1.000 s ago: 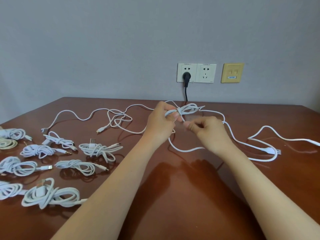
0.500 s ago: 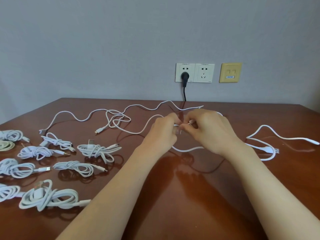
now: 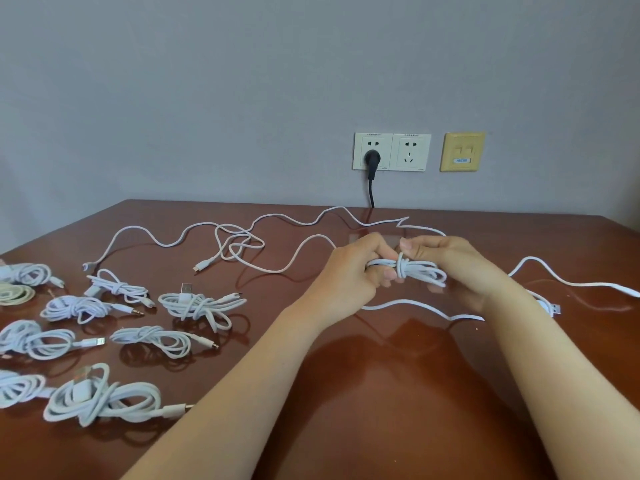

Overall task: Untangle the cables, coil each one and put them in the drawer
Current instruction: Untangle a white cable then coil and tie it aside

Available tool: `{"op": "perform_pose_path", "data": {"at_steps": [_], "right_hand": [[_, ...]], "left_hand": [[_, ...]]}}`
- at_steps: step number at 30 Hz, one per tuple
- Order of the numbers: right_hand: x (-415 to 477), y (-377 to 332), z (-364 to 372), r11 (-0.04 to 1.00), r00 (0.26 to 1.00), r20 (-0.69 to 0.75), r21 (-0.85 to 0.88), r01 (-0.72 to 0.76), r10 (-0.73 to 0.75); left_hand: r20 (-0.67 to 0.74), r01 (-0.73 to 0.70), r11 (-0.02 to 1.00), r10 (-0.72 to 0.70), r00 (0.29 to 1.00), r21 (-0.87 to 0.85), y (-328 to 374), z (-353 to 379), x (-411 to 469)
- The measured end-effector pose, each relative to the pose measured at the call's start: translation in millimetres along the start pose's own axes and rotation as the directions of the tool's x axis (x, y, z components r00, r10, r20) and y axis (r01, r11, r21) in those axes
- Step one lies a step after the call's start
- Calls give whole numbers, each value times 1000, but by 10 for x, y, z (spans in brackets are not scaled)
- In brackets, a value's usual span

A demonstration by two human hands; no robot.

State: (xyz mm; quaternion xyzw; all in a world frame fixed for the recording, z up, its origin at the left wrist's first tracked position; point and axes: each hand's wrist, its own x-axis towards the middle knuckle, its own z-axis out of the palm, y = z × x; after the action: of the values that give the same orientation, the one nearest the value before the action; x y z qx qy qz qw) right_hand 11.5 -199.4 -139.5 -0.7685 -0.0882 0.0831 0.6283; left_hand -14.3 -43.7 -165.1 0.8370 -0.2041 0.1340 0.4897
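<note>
Our fingers [image 3: 382, 273] curl closed on the white cable bundle [image 3: 420, 273]: our left hand [image 3: 349, 275] grips its nine o'clock end, our right hand [image 3: 453, 261] pinches by the wrap. We hold it just above the table [image 3: 381, 393], with the coiled cables [image 3: 197, 304] lying at nine o'clock.

Plain room, likely office or home, brown wooden table [image 3: 381, 393], grey wall [image 3: 242, 81], wall sockets [image 3: 391, 152]

The left forearm [image 3: 242, 375] and right forearm [image 3: 540, 358] are bare and smooth along all the length that shows, as are the left hand [image 3: 349, 271], the right hand [image 3: 450, 261] and their fingers [image 3: 414, 247].
</note>
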Motion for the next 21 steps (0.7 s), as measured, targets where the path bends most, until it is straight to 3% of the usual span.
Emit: {"op": "perform_pose_path", "data": {"at_steps": [4,6,8,10,14,18,21], "right_hand": [[40,51,20,963,999,0,266,-38,39],[30,34,66,960,1000,-6,278,21,-20],[20,12,116,978,994,-39,176,111,-105],[19,12,174,974,968,-107,-26,224,-226],[-1,41,289,810,872,-143,-464,359,-468],[-21,18,341,721,811,-142,-561,407,-568],[-30,23,342,712,809,-104,-547,440,-579]], "left_hand": [[-53,5,973,-17,998,-232,41,27,30],[-90,20,923,-59,994,-384,80,10,42],[-99,89,831,-170,980,-550,110,-24,56],[-17,211,683,-311,950,-699,118,-63,72],[195,399,327,-510,838,-857,104,-132,77],[297,428,103,-577,761,-898,91,-183,67],[358,477,51,-592,722,-878,72,-183,51]]}}
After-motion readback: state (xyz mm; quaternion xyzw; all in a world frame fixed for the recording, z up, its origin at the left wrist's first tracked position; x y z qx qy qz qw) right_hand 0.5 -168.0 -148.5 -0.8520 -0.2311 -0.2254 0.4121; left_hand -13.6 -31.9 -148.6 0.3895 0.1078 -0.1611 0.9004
